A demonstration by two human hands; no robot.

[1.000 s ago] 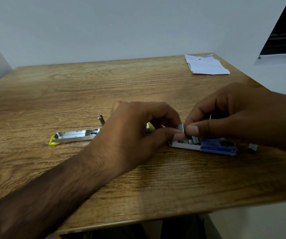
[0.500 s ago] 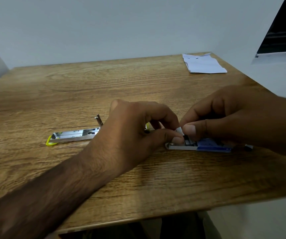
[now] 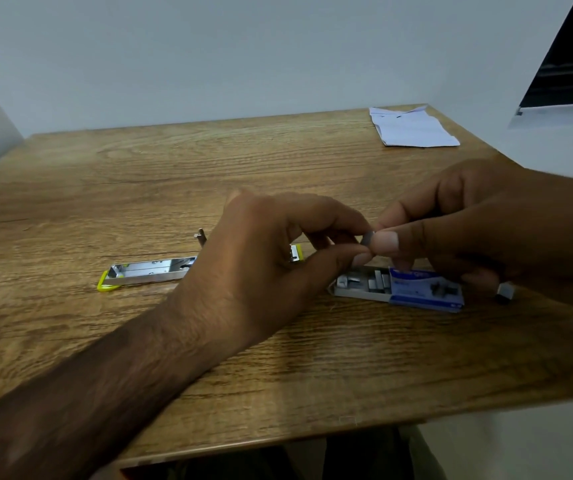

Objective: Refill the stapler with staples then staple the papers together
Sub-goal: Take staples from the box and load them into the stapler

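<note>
The stapler, metal with yellow trim, lies opened flat on the wooden table, its middle hidden behind my left hand. A blue staple box lies open at centre right, its grey tray slid out with several staple strips inside. My right hand pinches a small grey staple strip between thumb and forefinger, just above the box. The thumb and fingertips of my left hand meet that strip from the left. White papers rest at the far right corner.
A small loose block of staples lies on the table right of the box, under my right hand. White walls close in the table at the back and left. The table's front edge runs below my forearm.
Both hands have lifted from the box tray, raising the staple strip a little above it. The box's tray and its strips now show below my fingers.
</note>
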